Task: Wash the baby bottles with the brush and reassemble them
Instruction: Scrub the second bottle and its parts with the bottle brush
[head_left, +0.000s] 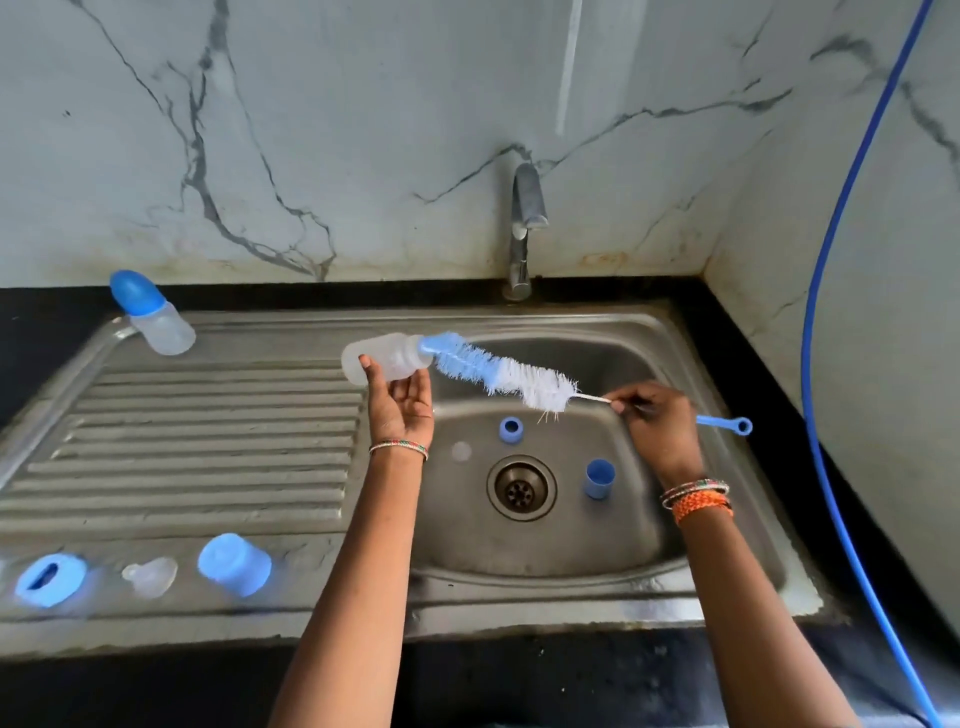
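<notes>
A: Hands?
B: Left hand grips clear bottle at frame ctr, held sideways over the sink. Right hand pinches the brush by its wire, tip at bottle's mouth.
A: Other parts?
B: 2nd bottle w/ blue cap upper left on drainboard; ring, nipple, cap lower left.

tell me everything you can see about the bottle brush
The bottle brush has a long bristle head, blue toward its tip and white nearer the handle, on a thin twisted wire stem ending in a blue plastic handle with a ring end. It slants over the sink basin, tip just inside the mouth of the clear bottle, most bristles still outside. The right hand grips the stem and handle; the left hand holds the bottle sideways.
</notes>
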